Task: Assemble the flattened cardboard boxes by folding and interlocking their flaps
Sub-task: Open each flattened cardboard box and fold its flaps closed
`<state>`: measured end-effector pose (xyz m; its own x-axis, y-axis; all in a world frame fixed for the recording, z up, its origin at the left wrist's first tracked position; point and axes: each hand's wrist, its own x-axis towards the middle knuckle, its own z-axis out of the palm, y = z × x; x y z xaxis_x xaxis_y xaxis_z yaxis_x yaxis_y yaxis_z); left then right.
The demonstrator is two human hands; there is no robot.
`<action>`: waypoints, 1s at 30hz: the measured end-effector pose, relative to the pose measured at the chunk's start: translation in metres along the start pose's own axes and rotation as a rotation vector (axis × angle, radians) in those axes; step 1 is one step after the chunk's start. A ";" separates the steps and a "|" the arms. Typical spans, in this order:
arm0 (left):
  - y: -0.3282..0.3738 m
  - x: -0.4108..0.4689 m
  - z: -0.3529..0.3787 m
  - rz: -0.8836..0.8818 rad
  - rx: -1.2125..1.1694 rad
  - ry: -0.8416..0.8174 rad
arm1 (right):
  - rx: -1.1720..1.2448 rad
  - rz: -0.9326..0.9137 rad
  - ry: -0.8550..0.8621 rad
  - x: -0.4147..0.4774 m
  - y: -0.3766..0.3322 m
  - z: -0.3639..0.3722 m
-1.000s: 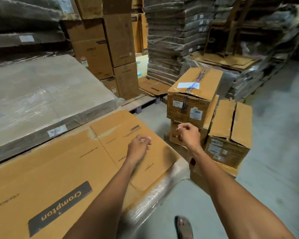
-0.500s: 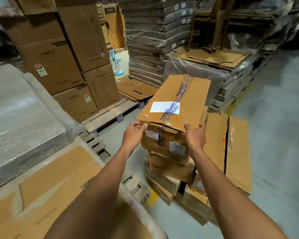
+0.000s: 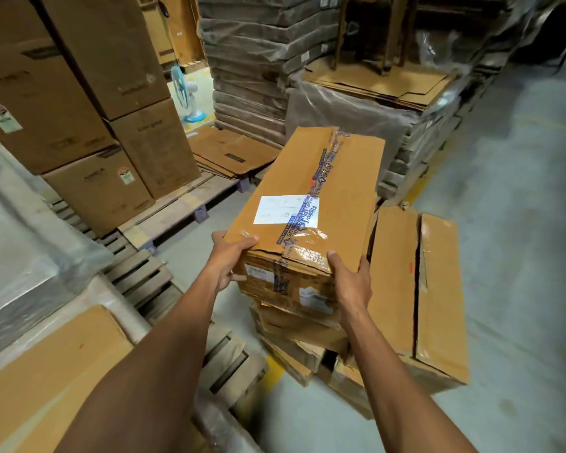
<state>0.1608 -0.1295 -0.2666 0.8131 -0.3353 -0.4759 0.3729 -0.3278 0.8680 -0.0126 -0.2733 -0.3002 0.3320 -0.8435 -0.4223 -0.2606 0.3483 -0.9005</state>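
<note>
Two plastic-wrapped stacks of flattened cardboard (image 3: 252, 76) rise across the floor from me, the right one lower with loose sheets on top. On my left at least four big brown cartons (image 3: 89, 60) stand on a wooden pallet (image 3: 177, 207). One flattened sheet (image 3: 46, 371) lies at my lower left. The taped box (image 3: 324, 178) sits straight ahead on a pile of smaller boxes (image 3: 294, 325), two or three high as far as I can tell, with one more box (image 3: 435, 289) just beside it on the right. Both my hands grip its near end: my left hand (image 3: 229, 259) wraps the left corner, thumb on top, and my right hand (image 3: 350, 282) wraps the right corner likewise. One blue fan (image 3: 185, 96) stands behind. One white label (image 3: 285, 209) is on the lid.
</note>
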 end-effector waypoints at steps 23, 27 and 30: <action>-0.086 -0.365 -0.245 0.379 -0.315 0.317 | -0.076 -0.448 -0.295 -0.344 0.009 -0.019; -0.133 -0.453 -0.298 0.381 -0.370 0.493 | -0.120 -0.440 -0.500 -0.418 0.033 -0.003; -0.174 -0.508 -0.325 0.345 -0.359 0.649 | -0.151 -0.436 -0.648 -0.448 0.062 0.016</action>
<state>-0.1712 0.3849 -0.1296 0.9642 0.2484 -0.0929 0.0855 0.0402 0.9955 -0.1631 0.1326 -0.1681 0.8816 -0.4689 -0.0533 -0.0902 -0.0564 -0.9943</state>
